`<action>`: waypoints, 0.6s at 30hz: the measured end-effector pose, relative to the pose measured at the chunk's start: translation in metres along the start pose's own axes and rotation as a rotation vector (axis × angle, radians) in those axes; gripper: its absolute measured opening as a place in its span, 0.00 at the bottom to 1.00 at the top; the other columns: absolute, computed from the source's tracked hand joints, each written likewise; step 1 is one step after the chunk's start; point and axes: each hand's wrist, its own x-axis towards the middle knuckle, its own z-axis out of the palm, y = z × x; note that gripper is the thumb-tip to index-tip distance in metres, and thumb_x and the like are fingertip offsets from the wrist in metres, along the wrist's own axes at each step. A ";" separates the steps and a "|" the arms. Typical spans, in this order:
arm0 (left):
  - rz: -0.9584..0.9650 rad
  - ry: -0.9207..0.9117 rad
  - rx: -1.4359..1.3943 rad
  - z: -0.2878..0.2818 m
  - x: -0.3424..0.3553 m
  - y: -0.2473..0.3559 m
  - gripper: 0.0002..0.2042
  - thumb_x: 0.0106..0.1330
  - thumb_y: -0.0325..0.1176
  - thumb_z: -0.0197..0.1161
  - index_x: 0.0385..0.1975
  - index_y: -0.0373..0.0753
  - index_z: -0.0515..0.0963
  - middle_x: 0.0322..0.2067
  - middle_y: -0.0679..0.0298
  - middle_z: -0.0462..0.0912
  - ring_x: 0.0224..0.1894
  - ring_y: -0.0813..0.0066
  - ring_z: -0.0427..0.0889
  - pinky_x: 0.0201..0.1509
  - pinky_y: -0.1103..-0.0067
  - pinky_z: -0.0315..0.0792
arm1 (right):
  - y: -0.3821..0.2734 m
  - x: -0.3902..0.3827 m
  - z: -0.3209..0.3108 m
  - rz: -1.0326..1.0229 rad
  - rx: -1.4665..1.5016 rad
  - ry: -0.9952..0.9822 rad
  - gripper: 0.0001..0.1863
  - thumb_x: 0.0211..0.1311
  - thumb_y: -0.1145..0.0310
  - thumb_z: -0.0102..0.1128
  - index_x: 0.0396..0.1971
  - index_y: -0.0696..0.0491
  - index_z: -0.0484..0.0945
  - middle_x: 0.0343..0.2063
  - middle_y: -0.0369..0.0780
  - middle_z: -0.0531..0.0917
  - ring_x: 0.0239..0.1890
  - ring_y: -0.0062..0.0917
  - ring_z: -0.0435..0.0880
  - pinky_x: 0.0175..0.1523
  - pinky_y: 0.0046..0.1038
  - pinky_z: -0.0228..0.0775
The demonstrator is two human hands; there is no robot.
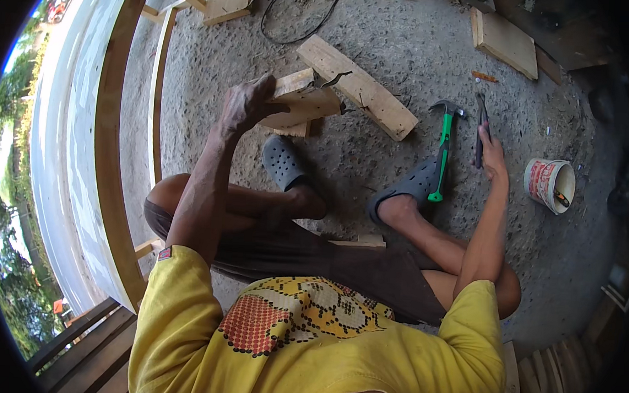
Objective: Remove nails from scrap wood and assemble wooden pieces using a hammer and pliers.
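My left hand (250, 106) is closed around the left end of a short wooden board (310, 107), tilted above the concrete floor. A dark, bent strip sticks out from the board's top right edge. Other wood shows behind and below it. Out to the right, my right hand (493, 154) grips a pair of dark pliers (479, 145), their jaws pointing away from me. Just left of the pliers lies a claw hammer (444, 143) with a green and black handle, its lower end beside my right clog (406, 186).
A longer plank (366, 92) lies beyond the held board. A white bucket (541, 181) with something inside stands at right. A wooden frame (116, 115) rises along the left. Wood blocks (504, 44) and a black cable (294, 40) lie farther off.
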 end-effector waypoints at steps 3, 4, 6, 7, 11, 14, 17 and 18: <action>-0.002 0.051 -0.057 0.005 -0.007 0.002 0.26 0.58 0.55 0.78 0.41 0.42 0.75 0.30 0.55 0.85 0.35 0.48 0.86 0.38 0.60 0.76 | -0.075 -0.042 0.040 -0.282 -0.056 -0.201 0.22 0.75 0.51 0.62 0.53 0.55 0.76 0.30 0.35 0.77 0.30 0.22 0.81 0.31 0.31 0.82; -0.043 0.017 -0.069 0.005 -0.010 0.005 0.26 0.58 0.55 0.78 0.41 0.42 0.75 0.30 0.55 0.85 0.35 0.48 0.86 0.38 0.60 0.76 | -0.100 -0.056 0.055 -0.324 -0.026 -0.297 0.22 0.74 0.55 0.63 0.55 0.55 0.76 0.34 0.36 0.79 0.34 0.21 0.82 0.34 0.29 0.82; -0.040 -0.002 -0.067 0.006 -0.015 0.011 0.27 0.59 0.56 0.76 0.45 0.42 0.76 0.33 0.53 0.87 0.38 0.49 0.88 0.39 0.61 0.78 | -0.147 -0.081 0.077 -0.361 -0.019 -0.399 0.22 0.73 0.58 0.64 0.58 0.55 0.75 0.39 0.36 0.80 0.38 0.20 0.82 0.37 0.27 0.83; -0.048 -0.006 -0.082 0.007 -0.019 0.013 0.25 0.60 0.56 0.75 0.46 0.43 0.78 0.35 0.53 0.88 0.40 0.50 0.89 0.39 0.61 0.80 | -0.170 -0.091 0.085 -0.368 -0.186 -0.472 0.25 0.71 0.60 0.65 0.63 0.55 0.73 0.45 0.38 0.81 0.44 0.23 0.83 0.44 0.30 0.83; -0.023 0.011 -0.006 0.012 -0.031 0.018 0.22 0.61 0.56 0.73 0.41 0.45 0.78 0.33 0.57 0.88 0.37 0.52 0.89 0.37 0.59 0.79 | -0.224 -0.127 0.123 -0.978 -1.002 -0.520 0.35 0.68 0.70 0.62 0.75 0.46 0.65 0.56 0.45 0.81 0.54 0.38 0.83 0.63 0.42 0.76; 0.015 0.096 -0.057 0.021 -0.041 0.018 0.21 0.63 0.56 0.72 0.35 0.45 0.76 0.26 0.55 0.86 0.33 0.49 0.88 0.35 0.57 0.78 | -0.243 -0.157 0.148 -0.940 -1.240 -0.472 0.36 0.68 0.74 0.61 0.76 0.41 0.64 0.58 0.49 0.80 0.61 0.49 0.79 0.67 0.45 0.70; 0.031 0.150 -0.078 0.028 -0.046 0.016 0.20 0.62 0.54 0.72 0.37 0.46 0.76 0.26 0.56 0.86 0.32 0.50 0.88 0.34 0.58 0.79 | -0.260 -0.185 0.164 -0.843 -1.354 -0.538 0.39 0.68 0.78 0.60 0.78 0.41 0.62 0.56 0.52 0.79 0.60 0.52 0.77 0.65 0.47 0.69; 0.044 0.164 -0.090 0.030 -0.047 0.016 0.19 0.61 0.53 0.72 0.38 0.46 0.76 0.25 0.57 0.86 0.32 0.50 0.88 0.34 0.58 0.79 | -0.262 -0.193 0.170 -0.836 -1.358 -0.581 0.39 0.68 0.78 0.60 0.78 0.41 0.62 0.56 0.52 0.79 0.60 0.52 0.77 0.65 0.47 0.69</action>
